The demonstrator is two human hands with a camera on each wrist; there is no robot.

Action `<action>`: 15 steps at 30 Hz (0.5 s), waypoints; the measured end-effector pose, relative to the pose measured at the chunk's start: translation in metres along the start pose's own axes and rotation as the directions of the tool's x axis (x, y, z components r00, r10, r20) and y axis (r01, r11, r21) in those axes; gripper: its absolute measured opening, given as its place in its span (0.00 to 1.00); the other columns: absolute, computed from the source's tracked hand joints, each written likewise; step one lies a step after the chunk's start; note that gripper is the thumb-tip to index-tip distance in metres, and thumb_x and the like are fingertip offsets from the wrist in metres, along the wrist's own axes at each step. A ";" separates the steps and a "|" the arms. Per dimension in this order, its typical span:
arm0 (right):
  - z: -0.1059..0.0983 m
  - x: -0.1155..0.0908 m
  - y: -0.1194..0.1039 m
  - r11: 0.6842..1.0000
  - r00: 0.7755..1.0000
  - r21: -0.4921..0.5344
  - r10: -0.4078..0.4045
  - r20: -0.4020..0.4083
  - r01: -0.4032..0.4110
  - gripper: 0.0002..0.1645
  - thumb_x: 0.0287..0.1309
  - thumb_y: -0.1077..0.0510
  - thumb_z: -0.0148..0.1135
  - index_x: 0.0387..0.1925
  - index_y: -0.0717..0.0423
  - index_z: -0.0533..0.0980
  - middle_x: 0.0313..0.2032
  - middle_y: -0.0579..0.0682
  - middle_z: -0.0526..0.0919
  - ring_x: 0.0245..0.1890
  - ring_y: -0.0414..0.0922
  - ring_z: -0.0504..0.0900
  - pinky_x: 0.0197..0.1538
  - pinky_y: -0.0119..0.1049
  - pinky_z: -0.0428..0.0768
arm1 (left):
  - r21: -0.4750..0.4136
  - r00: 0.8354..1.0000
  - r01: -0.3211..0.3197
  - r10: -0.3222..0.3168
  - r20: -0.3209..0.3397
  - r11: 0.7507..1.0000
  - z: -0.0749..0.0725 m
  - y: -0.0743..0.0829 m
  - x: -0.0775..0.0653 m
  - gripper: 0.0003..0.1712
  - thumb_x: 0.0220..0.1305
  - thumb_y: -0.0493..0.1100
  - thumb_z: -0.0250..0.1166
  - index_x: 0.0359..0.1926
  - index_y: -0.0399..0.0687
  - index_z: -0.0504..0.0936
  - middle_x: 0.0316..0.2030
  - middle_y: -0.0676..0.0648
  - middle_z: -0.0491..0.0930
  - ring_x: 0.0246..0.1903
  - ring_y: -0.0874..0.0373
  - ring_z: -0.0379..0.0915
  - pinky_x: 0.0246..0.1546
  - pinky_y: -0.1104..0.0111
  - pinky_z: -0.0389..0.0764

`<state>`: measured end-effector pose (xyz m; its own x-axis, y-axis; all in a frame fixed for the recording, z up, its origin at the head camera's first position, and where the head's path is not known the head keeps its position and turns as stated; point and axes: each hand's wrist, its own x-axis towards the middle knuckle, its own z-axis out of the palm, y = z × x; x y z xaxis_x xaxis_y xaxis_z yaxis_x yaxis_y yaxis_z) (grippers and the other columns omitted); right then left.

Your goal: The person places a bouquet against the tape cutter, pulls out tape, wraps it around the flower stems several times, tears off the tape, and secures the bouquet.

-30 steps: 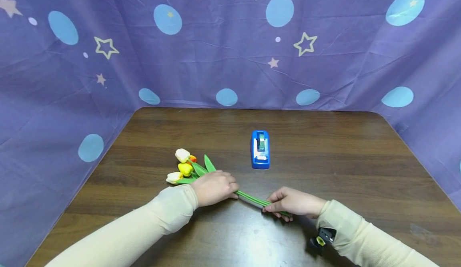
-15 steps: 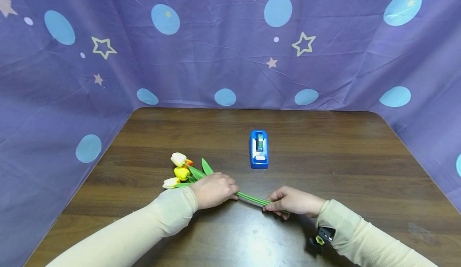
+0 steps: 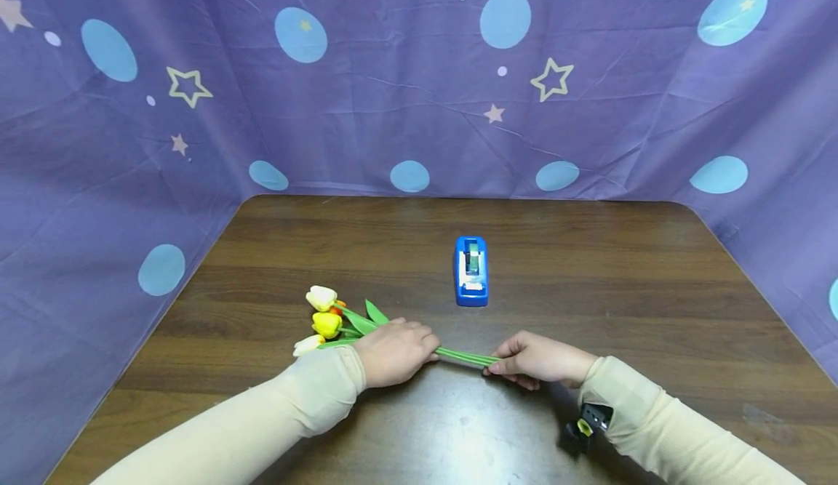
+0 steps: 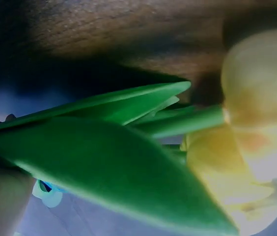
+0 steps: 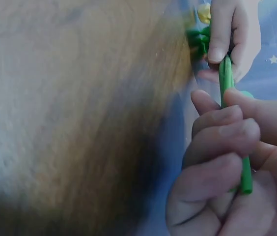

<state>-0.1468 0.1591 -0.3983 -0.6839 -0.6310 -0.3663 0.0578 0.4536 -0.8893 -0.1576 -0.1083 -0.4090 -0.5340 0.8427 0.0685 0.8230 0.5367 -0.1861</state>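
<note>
Held tulip bunch [image 3: 362,324] over surface [image 3: 589,274], blooms [image 3: 326,324] leftmost, long axis roughly left to right, with fingers [image 3: 425,339] of left hand [image 3: 396,353], nearer blooms, curled round it partway along, and pinched stems [image 3: 466,357] near their right ends with fingers of right hand [image 3: 545,358].

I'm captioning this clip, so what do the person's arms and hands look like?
The left sleeve and right sleeve are long and cream, ending at the wrists. A small black device with a yellow-green part shows at the right cuff. The left hand and right hand are gloveless.
</note>
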 end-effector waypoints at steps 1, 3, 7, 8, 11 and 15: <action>-0.001 0.000 0.000 1.000 1.000 -0.006 0.002 -0.001 -0.002 0.14 0.65 0.62 0.58 0.42 0.72 0.81 0.16 0.40 0.69 0.14 0.33 0.64 0.19 0.24 0.60 | -0.005 1.000 0.006 -0.006 -0.004 1.000 0.000 0.001 0.000 0.10 0.71 0.50 0.59 0.33 0.52 0.76 0.30 0.55 0.77 0.34 0.59 0.78 0.36 0.68 0.75; -0.003 0.001 0.001 1.000 1.000 -0.016 0.004 -0.002 -0.004 0.14 0.65 0.61 0.58 0.42 0.71 0.82 0.16 0.39 0.69 0.14 0.33 0.64 0.19 0.24 0.60 | -0.015 1.000 0.017 -0.017 -0.009 1.000 0.001 0.002 0.000 0.10 0.71 0.50 0.59 0.33 0.52 0.75 0.29 0.55 0.77 0.33 0.58 0.78 0.35 0.67 0.74; -0.006 0.001 0.002 1.000 1.000 -0.028 0.004 0.007 -0.004 0.15 0.65 0.61 0.59 0.43 0.70 0.82 0.17 0.40 0.69 0.14 0.33 0.63 0.18 0.24 0.59 | -0.026 0.999 0.029 -0.030 -0.015 0.999 0.002 0.003 0.001 0.11 0.71 0.50 0.58 0.32 0.52 0.75 0.29 0.55 0.77 0.32 0.58 0.78 0.34 0.67 0.74; -0.007 0.001 0.002 1.000 1.000 -0.028 0.004 0.009 -0.004 0.15 0.65 0.61 0.59 0.43 0.71 0.82 0.17 0.40 0.70 0.14 0.32 0.63 0.18 0.24 0.59 | -0.032 0.999 0.033 -0.034 -0.018 0.999 0.002 0.003 0.001 0.12 0.72 0.51 0.58 0.32 0.52 0.75 0.29 0.55 0.77 0.32 0.58 0.78 0.34 0.67 0.74; -0.009 0.001 0.003 1.000 1.000 -0.028 0.003 0.012 -0.002 0.15 0.65 0.61 0.58 0.41 0.72 0.81 0.18 0.41 0.70 0.14 0.32 0.64 0.18 0.23 0.59 | -0.044 0.999 0.046 -0.047 -0.021 0.998 0.002 0.004 0.002 0.14 0.72 0.52 0.57 0.30 0.52 0.74 0.28 0.55 0.77 0.32 0.58 0.78 0.34 0.66 0.75; -0.011 0.002 0.004 1.000 1.000 -0.023 -0.004 -0.002 0.004 0.15 0.65 0.61 0.58 0.39 0.73 0.80 0.19 0.42 0.71 0.14 0.33 0.65 0.18 0.24 0.60 | -0.077 0.997 0.077 -0.078 -0.008 0.994 0.002 0.005 0.004 0.16 0.73 0.53 0.56 0.29 0.52 0.74 0.28 0.55 0.77 0.32 0.58 0.79 0.35 0.66 0.75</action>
<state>-0.1560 0.1667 -0.3997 -0.6855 -0.6315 -0.3624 0.0389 0.4653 -0.8843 -0.1560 -0.1027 -0.4117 -0.5949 0.7986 0.0910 0.7919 0.6018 -0.1041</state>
